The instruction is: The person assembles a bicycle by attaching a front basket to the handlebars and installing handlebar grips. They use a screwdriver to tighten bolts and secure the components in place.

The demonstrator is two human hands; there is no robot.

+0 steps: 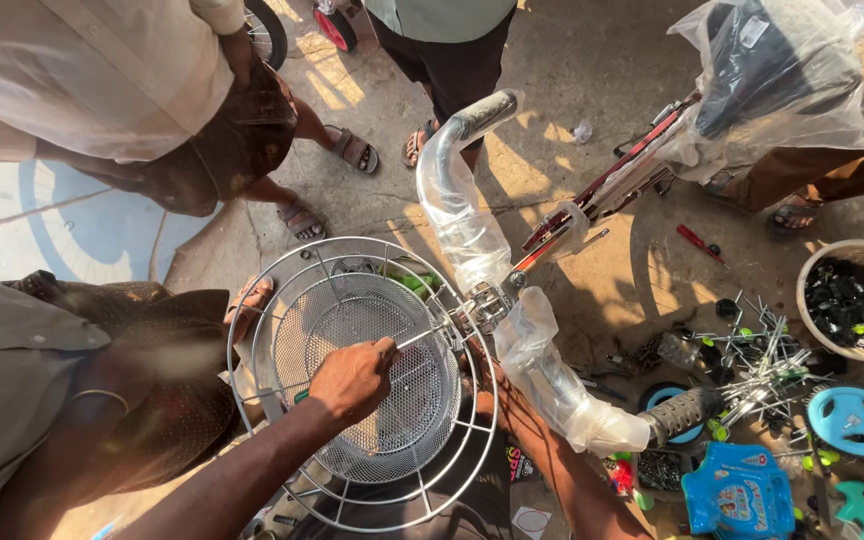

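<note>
— So, the basket (367, 385): how does it handle?

— Light, I judge. It is a round wire frame with a fine mesh bowl inside, stiff at the rim but thin in the wires, so they could bend if squeezed hard. It sits low in the middle of the view, against the stem just below the handlebar (472, 240).

— Where would you take hold?

— By the thick outer rim or the spokes, not the mesh, which looks easy to dent.

— And the hands?

— The left hand (352, 378) reaches in over the mesh, arm stretched from the lower left, fingers closed narrowly round a thin tool (422, 338) whose tip points at the clamp (487, 305). The right hand (482, 400) is mostly hidden behind the basket and the plastic-wrapped bar; only the forearm rising from below shows, so I cannot tell whether it grips anything.

— What lies around?

— A plastic wrap covers both handlebar ends. A red frame (612, 185) runs up to the right. On the ground at right lie loose bolts (762, 355), a blue wheel (857, 420) and a bowl (812, 270) of dark parts. Other people stand close by.
</note>
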